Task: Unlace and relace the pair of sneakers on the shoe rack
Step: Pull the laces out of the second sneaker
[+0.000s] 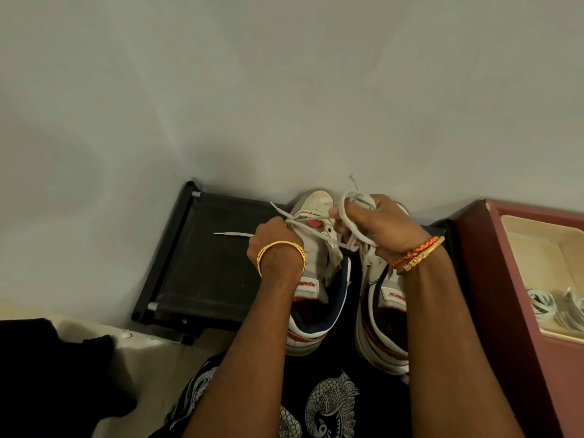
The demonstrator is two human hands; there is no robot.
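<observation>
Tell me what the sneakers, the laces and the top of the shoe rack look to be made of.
Sneakers: smooth white leather or a synthetic like it, slight sheen, perforated toe; scuffed.
Laces: flat woven fabric, matte off-white, limp where they loop over the right hand; one end has a stiff tip.
Shoe rack: dark matte cloth-like shelf stretched between black tubes, probably plastic or painted metal.

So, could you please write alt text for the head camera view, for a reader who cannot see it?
A person's left hand and right hand hold loose white laces above a pair of white sneakers standing on a black shoe rack against a pale wall. At the right, a dark red box holds more laces.
</observation>
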